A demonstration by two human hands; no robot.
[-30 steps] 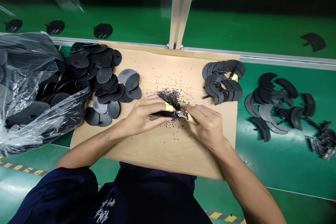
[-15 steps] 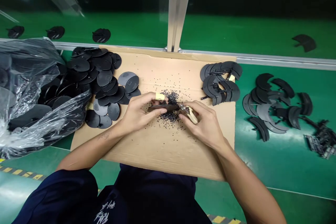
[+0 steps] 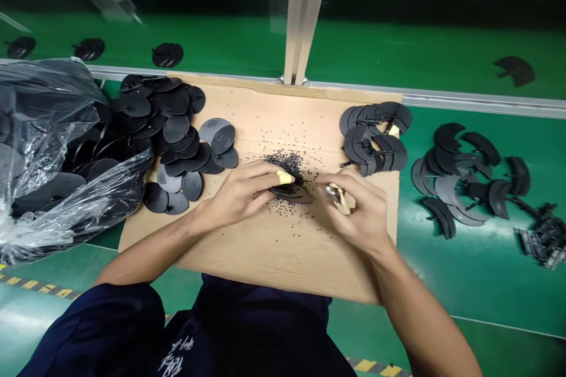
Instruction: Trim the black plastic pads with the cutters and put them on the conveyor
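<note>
My left hand (image 3: pixel 247 191) pinches a dark curved plastic part (image 3: pixel 294 194), tilted low over the middle of the cardboard (image 3: pixel 247 253). Yellow tape wraps one fingertip of that hand. To the right, my right hand (image 3: pixel 360 206) is closed around small cutting pliers (image 3: pixel 339 197) with pale handles; their jaws are mostly hidden or blurred. A gap separates the pliers from the part. Beneath and behind the part lies a heap of tiny black plastic bits (image 3: pixel 287 164), scattered outward over the cardboard.
Left of the cardboard centre lie piled black discs (image 3: pixel 177 129) and a clear plastic bag (image 3: pixel 48 153) holding more. Stacked black crescent pieces (image 3: pixel 375 141) sit at the right edge; loose crescents (image 3: pixel 451 182) and thin black scraps (image 3: pixel 543 232) lie beyond. A metal post (image 3: pixel 305 23) stands behind.
My right hand has drawn the pliers away to the right, off the part. My left hand has shifted slightly right and turned the part lower, its fingers now over it.
</note>
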